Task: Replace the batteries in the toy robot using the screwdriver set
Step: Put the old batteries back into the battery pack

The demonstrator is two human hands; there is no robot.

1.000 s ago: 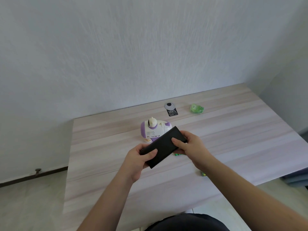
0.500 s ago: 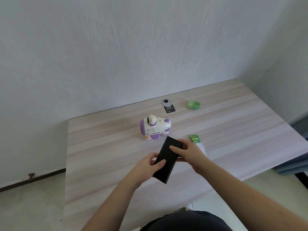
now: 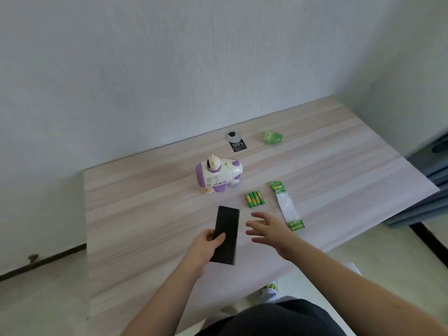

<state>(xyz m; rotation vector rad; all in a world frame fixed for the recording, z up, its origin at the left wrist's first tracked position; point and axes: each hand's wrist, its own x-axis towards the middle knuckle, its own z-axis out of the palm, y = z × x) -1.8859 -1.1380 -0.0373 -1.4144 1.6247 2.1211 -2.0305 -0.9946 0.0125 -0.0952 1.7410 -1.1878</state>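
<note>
Held in the left hand: black screwdriver case, flat and oblong, gripped at its near-left edge with the thumb curled over the top face. Long axis ran nearly straight away from the body, far end tipped slightly rightward, toward the toy robot. Case appeared closed; whether resting on the table or raised just above it could not be told.

Right hand: empty, fingers spread and relaxed, hovering just beside the case's right long edge, not touching. Nearer hand for opening the case, judged from position; case lay directly to its left, long side presented to the fingertips.

Toy robot: white and purple, lying on its side beyond the case's far end, well apart from both hands. Long axis roughly across the table, left to right, speaker grille facing the camera; battery cover not identifiable.

Four loose green batteries: side by side between robot and right hand, axes pointing roughly away from the body. Opened battery pack just to their right, running obliquely toward the table's near edge.

Task judged at an early stage: no screwdriver yet out.
</note>
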